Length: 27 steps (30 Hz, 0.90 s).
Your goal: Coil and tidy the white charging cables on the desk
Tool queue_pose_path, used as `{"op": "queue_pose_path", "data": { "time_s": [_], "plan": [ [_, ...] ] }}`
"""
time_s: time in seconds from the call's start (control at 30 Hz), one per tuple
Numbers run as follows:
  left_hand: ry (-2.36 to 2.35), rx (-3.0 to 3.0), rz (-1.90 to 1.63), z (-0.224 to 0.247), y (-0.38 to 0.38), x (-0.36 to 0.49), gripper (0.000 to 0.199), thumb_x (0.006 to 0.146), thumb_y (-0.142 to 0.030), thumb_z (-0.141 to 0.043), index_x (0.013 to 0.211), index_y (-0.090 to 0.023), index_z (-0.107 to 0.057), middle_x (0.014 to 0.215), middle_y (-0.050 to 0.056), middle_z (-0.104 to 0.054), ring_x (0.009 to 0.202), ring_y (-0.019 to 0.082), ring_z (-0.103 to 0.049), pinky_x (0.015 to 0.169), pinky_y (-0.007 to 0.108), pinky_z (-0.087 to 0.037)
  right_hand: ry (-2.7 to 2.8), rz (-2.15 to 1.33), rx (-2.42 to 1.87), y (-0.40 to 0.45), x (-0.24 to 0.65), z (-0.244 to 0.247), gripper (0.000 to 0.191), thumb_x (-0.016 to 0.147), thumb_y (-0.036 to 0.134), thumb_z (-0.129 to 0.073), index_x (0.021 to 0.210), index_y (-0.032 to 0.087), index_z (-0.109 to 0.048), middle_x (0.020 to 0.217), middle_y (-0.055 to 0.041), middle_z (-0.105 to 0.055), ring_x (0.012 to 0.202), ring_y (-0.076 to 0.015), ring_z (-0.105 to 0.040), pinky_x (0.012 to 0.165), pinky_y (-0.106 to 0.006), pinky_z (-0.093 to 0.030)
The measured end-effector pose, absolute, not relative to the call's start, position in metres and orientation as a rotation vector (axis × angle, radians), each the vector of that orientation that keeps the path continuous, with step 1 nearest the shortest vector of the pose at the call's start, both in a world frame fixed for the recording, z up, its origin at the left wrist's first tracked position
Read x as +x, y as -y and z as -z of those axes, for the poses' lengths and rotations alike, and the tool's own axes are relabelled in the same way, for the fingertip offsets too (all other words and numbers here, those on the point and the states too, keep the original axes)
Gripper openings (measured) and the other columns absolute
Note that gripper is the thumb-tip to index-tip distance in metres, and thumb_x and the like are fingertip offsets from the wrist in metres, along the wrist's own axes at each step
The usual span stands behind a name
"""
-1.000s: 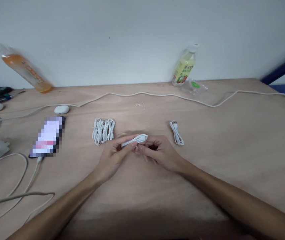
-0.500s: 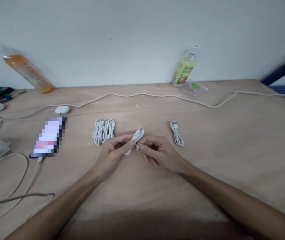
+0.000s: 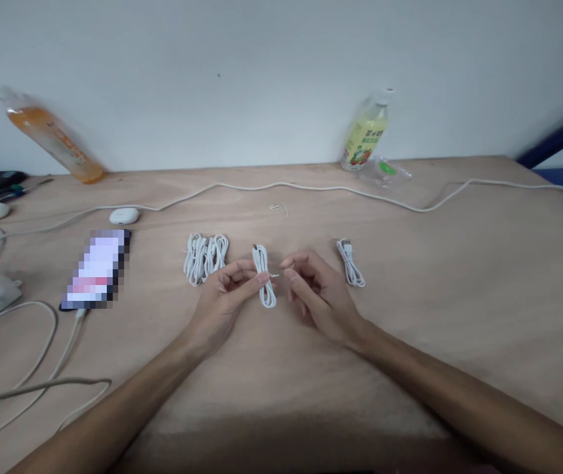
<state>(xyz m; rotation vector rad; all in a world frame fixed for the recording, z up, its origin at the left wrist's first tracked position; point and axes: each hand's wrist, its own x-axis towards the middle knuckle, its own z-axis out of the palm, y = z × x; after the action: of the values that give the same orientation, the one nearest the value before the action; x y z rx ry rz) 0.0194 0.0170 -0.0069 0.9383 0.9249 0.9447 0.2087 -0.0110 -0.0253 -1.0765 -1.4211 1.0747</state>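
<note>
My left hand pinches a coiled white USB cable between thumb and fingers, just above the table. A short white tie sticks out from the bundle's middle toward the right. Close by that tie end is my right hand, its thumb and index fingertip slightly apart with nothing visible between them. Coiled white cables lie side by side beyond my left hand. Another coiled USB cable, its metal plug at the far end, rests beyond my right hand.
A phone with a charging cord lies at left, near a white earbud case. A long white cable crosses the table's back. An orange bottle and a yellow bottle stand by the wall. Small tie scraps lie mid-table.
The cable bundle has turned in my left hand, its upper end swinging from right to left. My right fingers have come off it and moved slightly right.
</note>
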Motion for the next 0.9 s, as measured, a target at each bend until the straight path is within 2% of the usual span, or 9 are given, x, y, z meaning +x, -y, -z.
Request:
{"op": "queue_pose_path", "data": {
  "time_s": [0.13, 0.37, 0.6, 0.9],
  "plan": [
    [-0.950, 0.928, -0.966, 0.0099, -0.0179, 0.0190, 0.029, 0.073, -0.031, -0.100, 0.092, -0.018, -0.083, 0.081, 0.001, -0.081, 0.073, 0.014, -0.071, 0.078, 0.027, -0.056, 1.600, -0.722, -1.129, 0.0141, 0.2066, 0.0251, 0.005, 0.106, 0.027, -0.063, 0.108, 0.024, -0.067, 0.077, 0.0037, -0.064, 0.059, -0.0120, -0.055, 0.056, -0.026, -0.044],
    [-0.980, 0.946, -0.984, 0.0106, -0.0186, 0.0206, 0.030, 0.066, -0.030, -0.102, 0.085, -0.018, -0.082, 0.078, 0.000, -0.078, 0.072, 0.013, -0.067, 0.072, 0.024, -0.053, 1.844, -0.274, -1.174, 0.0169, 0.2056, 0.0292, 0.014, 0.111, 0.022, -0.059, 0.104, 0.022, -0.071, 0.093, -0.0048, -0.072, 0.070, -0.0152, -0.062, 0.061, -0.029, -0.050],
    [-1.044, 1.030, -0.985, 0.0118, -0.0171, 0.0194, 0.029, 0.072, -0.037, -0.099, 0.085, -0.018, -0.081, 0.070, -0.002, -0.073, 0.066, 0.012, -0.062, 0.066, 0.024, -0.048, 2.009, 0.136, -1.097, 0.0147, 0.2100, 0.0307, 0.024, 0.114, 0.016, -0.050, 0.102, 0.017, -0.070, 0.093, -0.0074, -0.076, 0.078, -0.0156, -0.070, 0.066, -0.027, -0.054],
    [-1.074, 1.091, -0.960, 0.0156, -0.0193, 0.0184, 0.030, 0.073, -0.039, -0.098, 0.087, -0.018, -0.082, 0.070, -0.001, -0.073, 0.066, 0.013, -0.063, 0.069, 0.026, -0.049, 2.089, 0.277, -1.055, 0.0101, 0.2094, 0.0291, 0.028, 0.116, 0.016, -0.046, 0.099, 0.017, -0.068, 0.089, -0.0068, -0.077, 0.075, -0.0163, -0.071, 0.067, -0.028, -0.054]
  ]
}}
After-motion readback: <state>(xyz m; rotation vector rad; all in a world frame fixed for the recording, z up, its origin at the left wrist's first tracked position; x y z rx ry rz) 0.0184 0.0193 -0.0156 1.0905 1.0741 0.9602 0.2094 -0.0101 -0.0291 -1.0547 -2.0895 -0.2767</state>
